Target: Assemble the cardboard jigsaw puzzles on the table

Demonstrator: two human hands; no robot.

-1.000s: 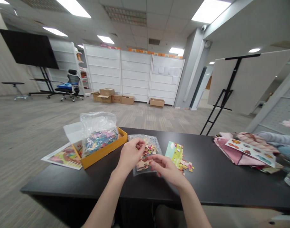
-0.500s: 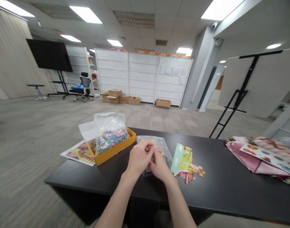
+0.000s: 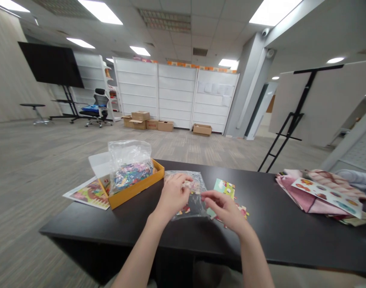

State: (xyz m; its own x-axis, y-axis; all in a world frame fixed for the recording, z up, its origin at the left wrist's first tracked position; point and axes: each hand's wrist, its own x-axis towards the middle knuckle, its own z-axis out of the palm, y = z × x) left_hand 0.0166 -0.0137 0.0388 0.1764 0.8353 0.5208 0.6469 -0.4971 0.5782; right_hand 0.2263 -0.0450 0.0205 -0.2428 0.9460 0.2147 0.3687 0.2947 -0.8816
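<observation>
A clear plastic bag (image 3: 197,209) with jigsaw pieces inside lies on the dark table in front of me. My left hand (image 3: 173,193) rests over the left part of this bag, fingers loosely curved and apart, and I see nothing in its grasp. At the bag's right edge is my right hand (image 3: 226,209), its thumb and forefinger bent but apart, with no object visible between them. Partly hidden behind that hand, a joined section of jigsaw puzzle (image 3: 225,187) shows green, pale blue and pink printed parts.
To the left stands a yellow box (image 3: 137,188) holding another plastic bag of colourful pieces (image 3: 131,174). A printed picture sheet (image 3: 88,195) lies partly under the box. Folded pink cloths (image 3: 293,194) and a card with round pictures (image 3: 327,196) lie on the table's (image 3: 267,228) right.
My hands, together over the bag before, have parted. The right hand moved right to the bag's edge, in front of the joined puzzle; the left stays over the bag. The view shifted slightly right.
</observation>
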